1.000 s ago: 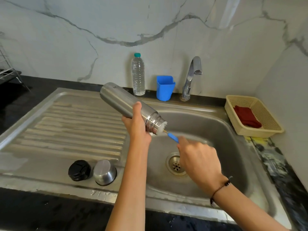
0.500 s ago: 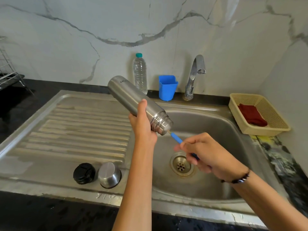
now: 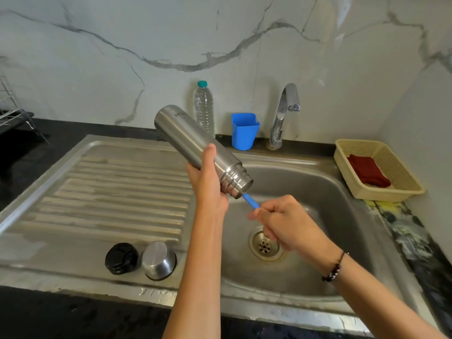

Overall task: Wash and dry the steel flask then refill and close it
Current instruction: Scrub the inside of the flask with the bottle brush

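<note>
Steel sink (image 3: 342,199) set in black counter (image 3: 49,314), marble wall (image 3: 146,45) behind.

Stopper (image 3: 121,258) left of cup (image 3: 159,260) on drainboard (image 3: 97,192); basket (image 3: 381,192) right of sink (image 3: 330,204).

flask (image 3: 195,145): brushed silver steel, in my left hand (image 3: 208,184)
brush handle (image 3: 250,201): blue
stopper (image 3: 121,258): black
cup lid (image 3: 159,260): silver
holder (image 3: 244,130): bright blue
bottle (image 3: 204,111): clear, teal cap
basket (image 3: 391,194): cream mesh
cloth (image 3: 368,170): dark red
wall (image 3: 97,69): white marble, grey veins
bench (image 3: 36,314): black
</note>
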